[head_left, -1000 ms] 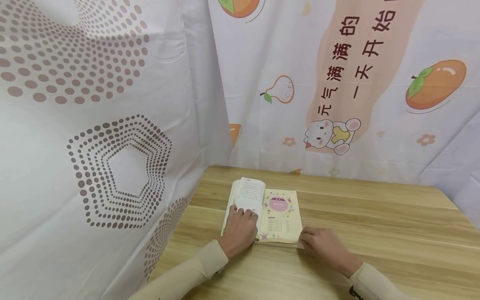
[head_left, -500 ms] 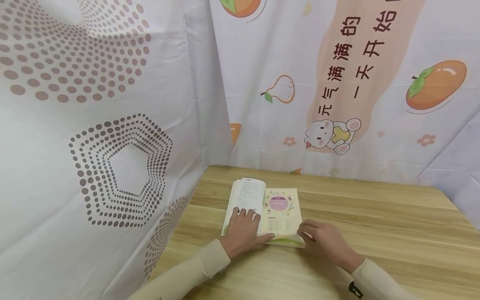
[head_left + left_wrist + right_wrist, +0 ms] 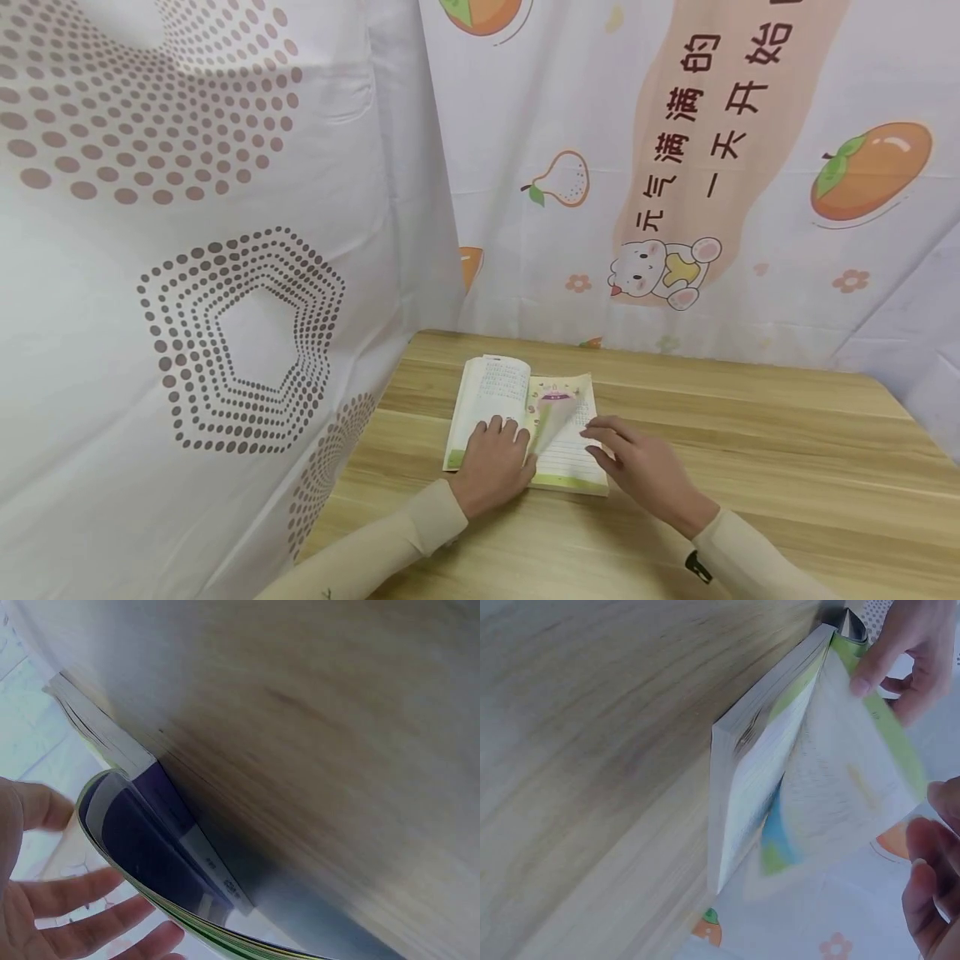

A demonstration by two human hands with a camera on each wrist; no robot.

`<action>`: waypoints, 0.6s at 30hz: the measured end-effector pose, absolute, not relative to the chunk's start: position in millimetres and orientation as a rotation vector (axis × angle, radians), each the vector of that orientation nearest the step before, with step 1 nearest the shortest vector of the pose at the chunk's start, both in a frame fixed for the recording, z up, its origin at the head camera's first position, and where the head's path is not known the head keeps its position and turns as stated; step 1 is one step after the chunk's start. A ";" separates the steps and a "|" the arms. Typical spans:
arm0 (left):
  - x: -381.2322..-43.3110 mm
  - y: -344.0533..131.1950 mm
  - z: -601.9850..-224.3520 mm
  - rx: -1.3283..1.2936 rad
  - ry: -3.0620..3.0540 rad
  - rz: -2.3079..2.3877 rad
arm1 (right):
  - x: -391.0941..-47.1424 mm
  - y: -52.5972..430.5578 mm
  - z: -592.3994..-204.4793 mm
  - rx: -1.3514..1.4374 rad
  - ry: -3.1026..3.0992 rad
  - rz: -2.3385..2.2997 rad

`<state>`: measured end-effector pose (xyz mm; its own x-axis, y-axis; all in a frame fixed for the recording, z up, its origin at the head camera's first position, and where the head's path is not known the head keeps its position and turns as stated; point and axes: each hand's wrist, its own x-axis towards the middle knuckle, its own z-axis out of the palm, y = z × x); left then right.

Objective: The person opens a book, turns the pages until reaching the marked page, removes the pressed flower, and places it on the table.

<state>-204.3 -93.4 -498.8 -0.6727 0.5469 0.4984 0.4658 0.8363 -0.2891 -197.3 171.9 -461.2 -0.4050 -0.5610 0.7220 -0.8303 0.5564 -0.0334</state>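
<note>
An open book (image 3: 487, 400) lies on the table, its left pages bulging up near the spine. One page (image 3: 555, 421) of its right half stands partly raised and curls toward the left, with a lined page showing under it. My left hand (image 3: 493, 467) rests on the lower left page, fingers spread, thumb by the spine near the raised page. My right hand (image 3: 641, 467) hovers over the book's right edge with fingers parted and bent, grasping nothing visible. In the right wrist view the swinging page (image 3: 855, 772) is blurred, its corner close to my right fingertips (image 3: 935, 793).
The wooden table (image 3: 750, 433) extends to the right of the book and in front of it. A white dotted curtain (image 3: 247, 167) hangs at the left. Behind the table hangs a fruit-patterned curtain (image 3: 525, 108).
The decorated right page has risen and swung leftward, uncovering a lined page. My right hand lifted from the lower right corner and moved slightly left and up. My left thumb drew in toward the spine.
</note>
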 end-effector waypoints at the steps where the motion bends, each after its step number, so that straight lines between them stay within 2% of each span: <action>1: -204.7 -93.6 -498.7 -0.733 -2.431 0.198 | -197.5 173.2 -461.4 1.110 -2.120 0.524; 18: -211.8 -110.5 -495.3 -0.734 -2.318 0.050 | -188.3 194.4 -497.9 1.129 -2.369 0.371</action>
<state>-211.8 -110.5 -495.3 -0.5986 0.5194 0.6098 0.4928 0.8389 -0.2308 -188.3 194.4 -497.9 -0.5402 -0.6502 0.5342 -0.7824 0.6218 -0.0343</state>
